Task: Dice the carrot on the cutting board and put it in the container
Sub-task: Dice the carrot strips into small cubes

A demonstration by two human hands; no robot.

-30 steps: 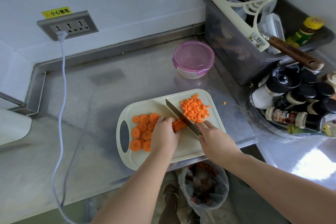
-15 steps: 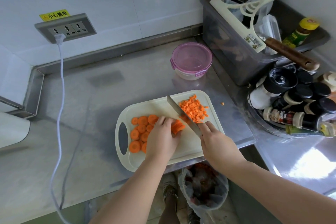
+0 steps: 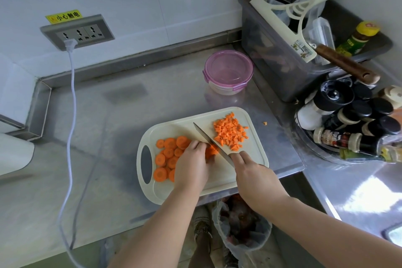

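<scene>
On the cream cutting board (image 3: pixel 174 129), the right hand (image 3: pixel 254 177) gripped the knife (image 3: pixel 207 138), blade pointing to eleven o'clock, while the left hand (image 3: pixel 191 165) held carrot pieces (image 3: pixel 212 150) under curled fingers, with carrot slices (image 3: pixel 166 155) at nine o'clock, diced carrot (image 3: pixel 230 132) at two, and the lidded container (image 3: pixel 228 72) well apart at twelve.

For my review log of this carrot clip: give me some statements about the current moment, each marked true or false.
1. The right hand holds the knife over the cutting board. True.
2. The container is open. False: the container's pink lid is on.
3. The diced carrot lies right of the blade. True.
4. All the carrot is diced. False: carrot slices lie under and beside the left hand.
5. One carrot bit lies on the counter, off the board. True.
</scene>
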